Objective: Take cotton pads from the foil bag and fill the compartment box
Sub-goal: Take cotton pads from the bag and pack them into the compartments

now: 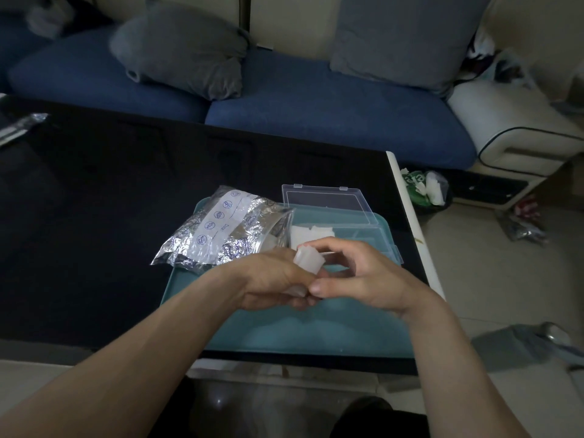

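Facing a blue sofa (316,102), the black table (94,191) carries a teal tray (284,333)

Light: you work in a dim room, with daylight on the pale tiled floor (493,279) at right.
Glare: the crinkled silver foil bag (221,229) glints.
Shadow: the glossy black table top (94,200) swallows detail.
Distortion: your wide lens bends the edges.
Focus: soft in the corners.
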`<move>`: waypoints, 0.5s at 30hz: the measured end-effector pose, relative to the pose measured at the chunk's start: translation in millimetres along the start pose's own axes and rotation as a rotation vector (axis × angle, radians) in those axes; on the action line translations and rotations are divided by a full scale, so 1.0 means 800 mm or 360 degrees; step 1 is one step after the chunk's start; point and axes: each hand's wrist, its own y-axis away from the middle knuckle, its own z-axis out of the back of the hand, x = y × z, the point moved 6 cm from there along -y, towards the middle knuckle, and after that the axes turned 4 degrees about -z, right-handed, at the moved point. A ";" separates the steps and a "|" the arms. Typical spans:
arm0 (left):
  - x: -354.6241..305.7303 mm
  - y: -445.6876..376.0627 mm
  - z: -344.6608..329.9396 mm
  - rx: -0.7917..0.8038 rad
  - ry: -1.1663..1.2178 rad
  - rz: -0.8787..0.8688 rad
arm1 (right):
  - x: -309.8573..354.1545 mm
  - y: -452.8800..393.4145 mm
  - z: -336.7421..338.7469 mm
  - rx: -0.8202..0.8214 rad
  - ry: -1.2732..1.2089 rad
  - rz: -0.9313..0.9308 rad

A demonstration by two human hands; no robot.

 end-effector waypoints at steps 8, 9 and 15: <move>-0.004 -0.006 -0.007 -0.0036 -0.0029 -0.0110 | -0.027 -0.017 0.031 -0.0240 -0.0541 -0.0020; -0.005 -0.009 -0.001 -0.0200 -0.0143 -0.0134 | -0.033 -0.020 0.047 -0.0408 -0.0658 -0.0024; -0.026 -0.008 0.031 -0.0986 -0.1509 -0.0601 | -0.077 -0.033 0.107 -0.1131 0.0035 -0.0173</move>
